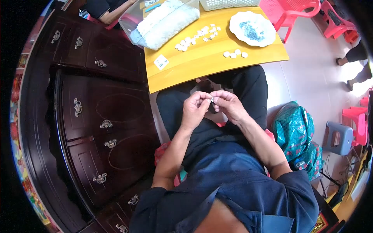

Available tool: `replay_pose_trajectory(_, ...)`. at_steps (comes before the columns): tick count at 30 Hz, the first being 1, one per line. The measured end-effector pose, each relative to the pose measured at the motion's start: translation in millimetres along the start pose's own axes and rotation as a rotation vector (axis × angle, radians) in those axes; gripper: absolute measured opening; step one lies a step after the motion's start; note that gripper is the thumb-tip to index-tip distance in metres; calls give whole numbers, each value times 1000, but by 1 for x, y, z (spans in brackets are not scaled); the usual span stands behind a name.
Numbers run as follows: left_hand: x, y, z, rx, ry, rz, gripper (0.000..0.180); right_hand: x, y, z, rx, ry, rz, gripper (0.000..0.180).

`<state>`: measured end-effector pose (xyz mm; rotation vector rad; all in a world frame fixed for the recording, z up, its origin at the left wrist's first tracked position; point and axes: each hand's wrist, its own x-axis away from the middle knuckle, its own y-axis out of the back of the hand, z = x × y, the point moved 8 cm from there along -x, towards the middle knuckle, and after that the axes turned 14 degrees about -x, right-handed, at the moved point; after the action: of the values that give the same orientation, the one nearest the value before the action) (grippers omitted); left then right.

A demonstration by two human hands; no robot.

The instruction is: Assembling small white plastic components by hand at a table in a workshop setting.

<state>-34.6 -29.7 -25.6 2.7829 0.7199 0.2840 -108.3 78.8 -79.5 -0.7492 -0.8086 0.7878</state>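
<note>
Over my lap, just short of the table edge, my left hand [196,108] and my right hand [231,107] meet at the fingertips. Both are closed in a pinch on one small whitish piece [212,99], mostly covered by the fingers; its kind is too small to make out. Beyond them on the yellow table [186,75] lie several small white pieces [233,54] near the front edge. More white pieces [185,43] are scattered toward the back. A scalloped white plate [237,34] on the right holds a heap of tiny blue-grey parts [253,31].
A see-through plastic bin [134,37] full of white pieces stands at the table's back left, beside a perforated white basket [229,3]. A small printed card [161,62] lies in front. Dark wooden drawers [112,101] line my left. On my right sit a green bag [293,128] and a grey stool [339,138].
</note>
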Motion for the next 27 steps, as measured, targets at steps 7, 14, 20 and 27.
replay_pose_trajectory(7, 4, 2, -17, -123, -264, -120, 11, 5, -8, -2, -156, -24, 39, 13)
replay_pose_trajectory(14, 8, 1, -46, -392, -383, -88, 10, 2, -2, -3, -110, -19, 40, 10)
replay_pose_trajectory(20, 0, 2, -9, -184, -175, -55, 8, 5, -3, -2, 77, 46, 40, 16)
replay_pose_trajectory(27, -2, -1, -6, -18, -86, 47, 11, 2, -5, -2, 190, 122, 80, 12)
